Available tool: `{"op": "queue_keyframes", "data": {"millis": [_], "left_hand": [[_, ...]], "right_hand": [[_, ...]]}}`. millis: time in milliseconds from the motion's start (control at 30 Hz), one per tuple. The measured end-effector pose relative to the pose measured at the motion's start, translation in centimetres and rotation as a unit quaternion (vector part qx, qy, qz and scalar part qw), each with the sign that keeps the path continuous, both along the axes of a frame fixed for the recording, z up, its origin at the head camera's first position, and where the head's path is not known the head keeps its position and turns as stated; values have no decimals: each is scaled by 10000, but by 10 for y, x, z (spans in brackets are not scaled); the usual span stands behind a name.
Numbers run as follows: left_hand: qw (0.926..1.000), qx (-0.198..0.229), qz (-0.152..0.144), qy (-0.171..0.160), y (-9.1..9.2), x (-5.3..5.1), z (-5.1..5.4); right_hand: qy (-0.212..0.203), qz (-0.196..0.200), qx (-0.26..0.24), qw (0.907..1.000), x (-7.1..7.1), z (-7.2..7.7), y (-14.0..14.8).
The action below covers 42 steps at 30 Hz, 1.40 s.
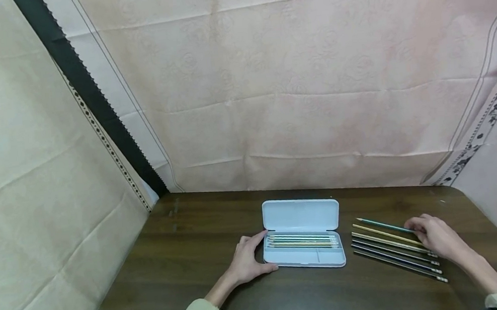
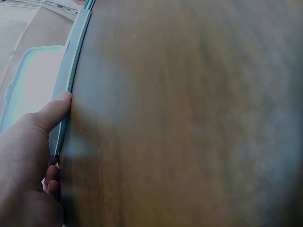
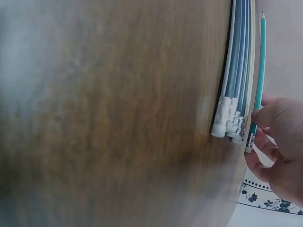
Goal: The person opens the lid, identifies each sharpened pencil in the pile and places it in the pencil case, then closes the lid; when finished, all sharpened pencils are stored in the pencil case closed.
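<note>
A light-blue pencil case (image 1: 330,256) lies with its lid raised, and several pencils (image 1: 301,240) rest in its upper compartment. My left hand (image 1: 249,260) holds the case at its left end, thumb (image 2: 59,106) on the front edge and fingers toward the back corner. My right hand (image 1: 438,236) pinches a green pencil (image 3: 260,71) near its eraser end, its sharpened tip pointing left. Below that pencil, a row of several others, yellow, light and dark, lies side by side; a black pencil (image 1: 398,263) is nearest the front.
Everything stands on a dark brown wooden table (image 1: 187,260). Pale cloth (image 1: 313,79) hangs behind the table and at both sides, with a black strip (image 1: 94,95) at the left and a floral band (image 1: 488,124) at the right.
</note>
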<state>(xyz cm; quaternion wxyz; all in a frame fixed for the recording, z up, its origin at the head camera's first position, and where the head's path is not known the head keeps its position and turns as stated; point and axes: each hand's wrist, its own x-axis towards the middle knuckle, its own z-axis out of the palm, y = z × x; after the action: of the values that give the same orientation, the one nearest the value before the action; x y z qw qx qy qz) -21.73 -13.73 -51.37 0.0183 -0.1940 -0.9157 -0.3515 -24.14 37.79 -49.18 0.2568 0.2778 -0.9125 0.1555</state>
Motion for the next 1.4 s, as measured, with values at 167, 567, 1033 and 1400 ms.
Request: {"op": "queue_keyframes", "data": {"millis": [167, 567, 1033, 1400], "left_hand": [[10000, 24, -2, 10, 0, 0, 0], [10000, 35, 29, -39, 0, 1, 2], [10000, 51, -2, -2, 1, 1, 2], [10000, 56, 1, 4, 0, 1, 1]], "right_hand": [[29, -22, -18, 10000, 5, 3, -3], [-35, 95, -61, 9999, 19, 17, -16], [283, 487, -134, 9983, 25, 22, -36], [264, 673, -68, 9974, 26, 28, -53]]}}
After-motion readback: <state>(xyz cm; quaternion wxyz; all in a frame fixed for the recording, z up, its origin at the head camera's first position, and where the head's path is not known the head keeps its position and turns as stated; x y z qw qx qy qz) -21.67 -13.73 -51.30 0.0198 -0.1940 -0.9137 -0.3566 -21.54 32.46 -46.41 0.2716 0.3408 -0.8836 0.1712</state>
